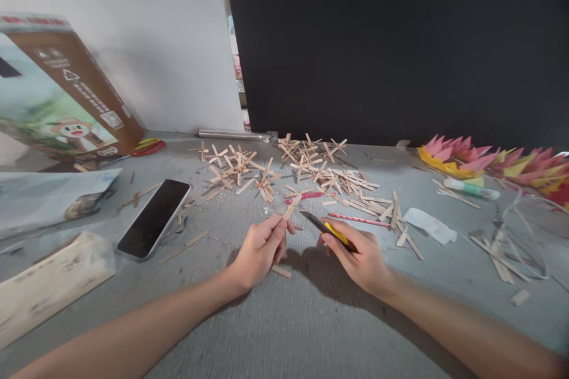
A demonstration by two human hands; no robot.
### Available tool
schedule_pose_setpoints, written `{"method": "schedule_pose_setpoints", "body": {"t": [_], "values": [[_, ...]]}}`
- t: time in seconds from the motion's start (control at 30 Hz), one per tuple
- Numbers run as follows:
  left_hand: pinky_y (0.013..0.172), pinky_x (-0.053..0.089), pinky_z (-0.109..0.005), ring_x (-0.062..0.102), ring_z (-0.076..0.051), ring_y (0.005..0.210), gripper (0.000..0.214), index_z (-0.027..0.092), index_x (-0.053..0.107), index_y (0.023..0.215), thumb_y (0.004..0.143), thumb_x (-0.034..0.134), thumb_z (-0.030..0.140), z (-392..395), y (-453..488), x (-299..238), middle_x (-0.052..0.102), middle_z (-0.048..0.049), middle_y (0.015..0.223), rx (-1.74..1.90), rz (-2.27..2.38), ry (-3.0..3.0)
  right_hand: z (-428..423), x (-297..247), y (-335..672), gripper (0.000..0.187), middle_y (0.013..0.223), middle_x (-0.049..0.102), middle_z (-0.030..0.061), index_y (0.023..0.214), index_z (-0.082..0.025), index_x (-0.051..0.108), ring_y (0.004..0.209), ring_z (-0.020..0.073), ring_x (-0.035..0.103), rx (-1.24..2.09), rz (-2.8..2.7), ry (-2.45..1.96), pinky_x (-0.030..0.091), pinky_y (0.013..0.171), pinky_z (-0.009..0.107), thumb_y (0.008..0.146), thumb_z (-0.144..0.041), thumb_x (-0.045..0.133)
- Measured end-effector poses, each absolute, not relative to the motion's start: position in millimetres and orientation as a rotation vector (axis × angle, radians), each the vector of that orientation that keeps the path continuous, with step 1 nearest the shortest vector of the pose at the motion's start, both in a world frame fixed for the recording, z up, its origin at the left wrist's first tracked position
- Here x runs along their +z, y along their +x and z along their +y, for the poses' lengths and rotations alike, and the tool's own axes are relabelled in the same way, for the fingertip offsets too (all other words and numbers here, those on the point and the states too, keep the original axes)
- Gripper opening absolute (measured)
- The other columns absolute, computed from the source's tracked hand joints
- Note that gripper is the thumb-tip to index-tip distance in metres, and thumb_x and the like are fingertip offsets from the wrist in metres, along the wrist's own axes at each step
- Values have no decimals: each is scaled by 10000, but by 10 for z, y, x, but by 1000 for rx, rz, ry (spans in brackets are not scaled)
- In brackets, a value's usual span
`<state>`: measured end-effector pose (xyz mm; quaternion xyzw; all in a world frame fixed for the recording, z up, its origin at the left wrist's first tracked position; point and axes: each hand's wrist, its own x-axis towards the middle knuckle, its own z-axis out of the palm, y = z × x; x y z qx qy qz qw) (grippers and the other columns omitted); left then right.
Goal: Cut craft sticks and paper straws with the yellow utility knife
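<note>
My left hand is closed in a pinch on a short wooden stick, holding it tilted above the grey table. My right hand grips a yellow and black utility knife, its blade pointing left toward the stick's lower end. Blade and stick are close, just apart. Behind the hands lie piles of wooden sticks and small stick crosses. Another stick piece lies on the table under my left hand.
A black smartphone lies left of my hands. A cardboard box leans at far left, with red-handled scissors beside it. A pink pencil, glue tube, paper flowers and a cable sit to the right.
</note>
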<state>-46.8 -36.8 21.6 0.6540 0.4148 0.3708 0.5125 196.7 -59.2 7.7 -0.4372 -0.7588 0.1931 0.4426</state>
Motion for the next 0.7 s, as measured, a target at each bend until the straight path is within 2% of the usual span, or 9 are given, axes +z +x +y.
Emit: {"method": "schedule_pose_setpoints", "body": {"t": [0.1, 0.27, 0.4, 0.53, 0.7], "values": [[487, 343, -208, 358, -87, 398, 387, 184, 582, 955, 1085, 368, 479, -387, -460, 243, 438, 96, 457, 906, 1037, 1613, -604, 97, 1966, 323, 846, 775, 14, 1363, -235, 647, 608, 130, 703, 554, -1929, -1095, 577, 625, 227, 1066, -320, 552], [536, 373, -214, 403, -93, 441, 377, 175, 604, 968, 1092, 364, 438, -410, -456, 252, 453, 88, 475, 901, 1064, 1704, -599, 121, 1944, 405, 1046, 815, 41, 1449, -275, 598, 807, 148, 787, 508, -1941, -1002, 622, 783, 228, 1046, -244, 586], [548, 378, -212, 401, -93, 453, 367, 176, 595, 981, 1098, 350, 423, -415, -465, 224, 447, 92, 481, 886, 1042, 1728, -583, 108, 1938, 478, 1230, 781, 32, 1476, -334, 586, 953, 162, 790, 453, -1952, -913, 630, 841, 248, 1026, -173, 596], [553, 382, -214, 403, -93, 453, 362, 175, 590, 981, 1098, 348, 418, -409, -466, 215, 443, 95, 484, 890, 1030, 1738, -589, 80, 1948, 504, 1221, 780, 29, 1502, -351, 563, 951, 172, 783, 466, -1968, -933, 633, 839, 289, 1033, -165, 574], [537, 385, -217, 417, -100, 453, 362, 179, 586, 1006, 1101, 328, 415, -415, -469, 193, 441, 91, 498, 884, 1039, 1772, -599, 88, 1948, 477, 1137, 797, 21, 1495, -343, 580, 894, 162, 772, 496, -1976, -992, 619, 829, 285, 1041, -199, 562]]}}
